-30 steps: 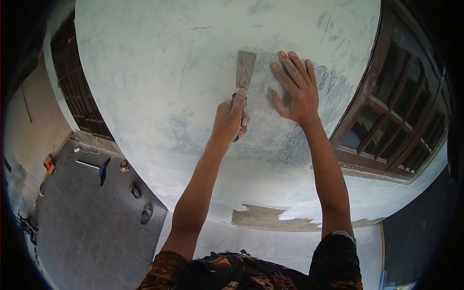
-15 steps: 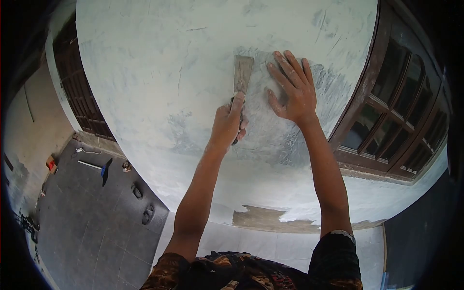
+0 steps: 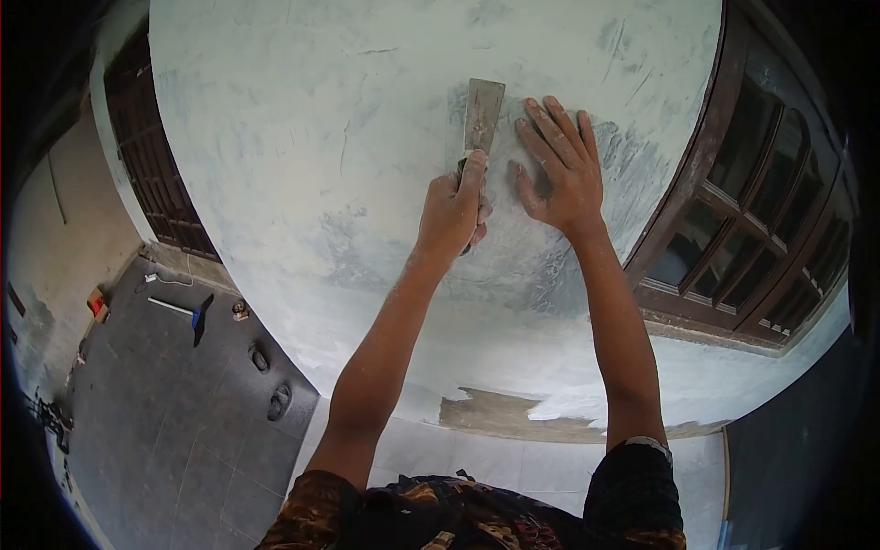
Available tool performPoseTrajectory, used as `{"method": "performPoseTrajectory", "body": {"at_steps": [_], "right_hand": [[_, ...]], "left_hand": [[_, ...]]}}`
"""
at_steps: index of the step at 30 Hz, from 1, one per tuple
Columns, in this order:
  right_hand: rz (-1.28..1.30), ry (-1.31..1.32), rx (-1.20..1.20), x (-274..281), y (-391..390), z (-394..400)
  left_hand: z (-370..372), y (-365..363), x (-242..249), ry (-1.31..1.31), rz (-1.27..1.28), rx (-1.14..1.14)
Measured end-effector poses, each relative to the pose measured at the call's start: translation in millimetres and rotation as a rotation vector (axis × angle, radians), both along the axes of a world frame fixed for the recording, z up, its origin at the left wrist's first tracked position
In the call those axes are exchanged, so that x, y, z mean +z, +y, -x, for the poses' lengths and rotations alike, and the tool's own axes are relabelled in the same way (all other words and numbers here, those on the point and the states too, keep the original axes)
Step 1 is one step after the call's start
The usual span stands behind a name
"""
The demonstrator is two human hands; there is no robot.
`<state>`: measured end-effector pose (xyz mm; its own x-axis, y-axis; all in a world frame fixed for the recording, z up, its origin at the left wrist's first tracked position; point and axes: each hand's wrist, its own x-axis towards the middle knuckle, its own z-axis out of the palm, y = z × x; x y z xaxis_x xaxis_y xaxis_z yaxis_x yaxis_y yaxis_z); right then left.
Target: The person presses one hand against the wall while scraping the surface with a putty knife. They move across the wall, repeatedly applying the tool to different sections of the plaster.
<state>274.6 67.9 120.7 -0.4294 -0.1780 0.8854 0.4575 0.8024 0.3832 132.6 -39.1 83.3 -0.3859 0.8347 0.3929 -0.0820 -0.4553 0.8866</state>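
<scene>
My left hand (image 3: 455, 206) is closed round the handle of a putty knife (image 3: 483, 112). The knife's metal blade points up and lies near or against the pale painted wall (image 3: 275, 137); contact is hard to judge. To the right of the blade, my right hand (image 3: 566, 174) lies on the wall with fingers spread, holding nothing. Pale dust coats the fingers of both hands. Grey, scraped patches (image 3: 559, 275) mark the wall around and below my hands. Most of the handle is hidden in my left hand.
A brown wooden window frame (image 3: 724, 197) borders the wall on the right. Lower down is a bare brownish patch (image 3: 495, 414). On the dark tiled floor (image 3: 174, 403) at left lie a blue-headed broom (image 3: 196, 317) and a pair of sandals (image 3: 280, 401).
My left hand has moved the putty knife up and to the right, nearer my right hand. My right hand stays in almost the same spot on the wall.
</scene>
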Motion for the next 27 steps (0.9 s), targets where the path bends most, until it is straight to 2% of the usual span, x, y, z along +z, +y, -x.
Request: {"method": "performPoseTrajectory", "body": {"at_steps": [5,8,12,18,24,27], "right_hand": [[-0.011,0.014,0.013,0,2,0],[-0.002,0.021,0.014,0,0,0],[-0.004,0.019,0.022,0,1,0],[-0.005,0.027,0.031,0,2,0],[0.023,0.010,0.048,-1,-1,0],[0.015,0.022,0.054,-1,0,0]], "left_hand": [[-5,-5,-73,-0.027,0.114,0.028],[-1,-4,-68,-0.047,0.100,0.026],[10,-2,-30,-0.017,0.048,-0.008],[-3,-9,-78,-0.088,0.132,0.019],[11,-6,-45,-0.072,0.051,-0.011],[9,-12,-70,-0.018,0.146,0.029]]}}
